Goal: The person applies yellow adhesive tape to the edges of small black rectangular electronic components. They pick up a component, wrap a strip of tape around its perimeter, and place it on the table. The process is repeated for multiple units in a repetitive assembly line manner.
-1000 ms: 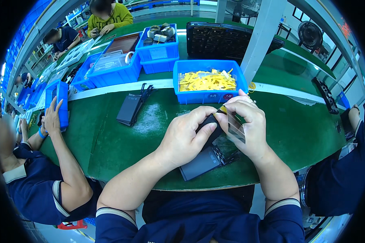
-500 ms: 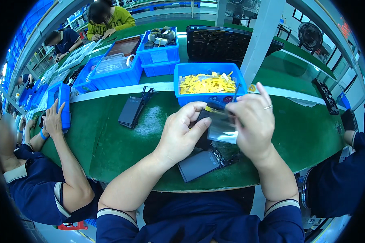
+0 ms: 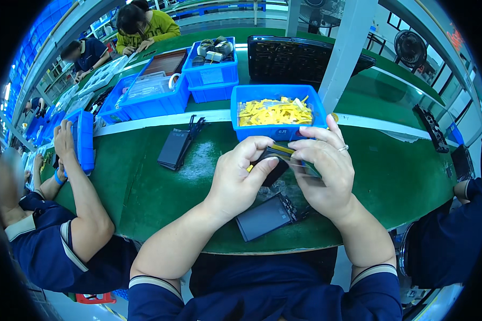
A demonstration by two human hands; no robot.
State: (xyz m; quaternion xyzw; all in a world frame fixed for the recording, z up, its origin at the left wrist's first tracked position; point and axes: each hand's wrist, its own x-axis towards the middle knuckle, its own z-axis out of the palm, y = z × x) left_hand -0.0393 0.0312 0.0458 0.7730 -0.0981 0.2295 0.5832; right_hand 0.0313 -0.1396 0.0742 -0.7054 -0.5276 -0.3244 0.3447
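Observation:
My left hand point(image 3: 240, 176) grips a flat black battery point(image 3: 275, 173) between thumb and fingers, with a bit of yellow showing by the fingers. My right hand point(image 3: 326, 179) has its thumb and fingers closed on a clear plastic film point(image 3: 307, 170), whose upper part meets a yellow strip point(image 3: 281, 148) at the battery's top edge. Whether the film is stuck to the battery I cannot tell. Just below my hands, more flat dark batteries point(image 3: 263, 218) with black connector ends lie on the green table. Another small stack of them point(image 3: 173, 148) sits farther left.
Beyond my hands stands a blue bin point(image 3: 240, 131) of yellow strips. Stacked blue bins point(image 3: 211, 75) and a wide blue box point(image 3: 154, 104) stand back left. A grey post point(image 3: 344, 53) rises behind the bin. Co-workers sit on both sides; one's hand point(image 3: 64, 140) is by a blue bin.
My right hand has moved left and tilted, bringing the film up against the battery's top edge. My left hand has barely moved. The left co-worker's hand has risen slightly.

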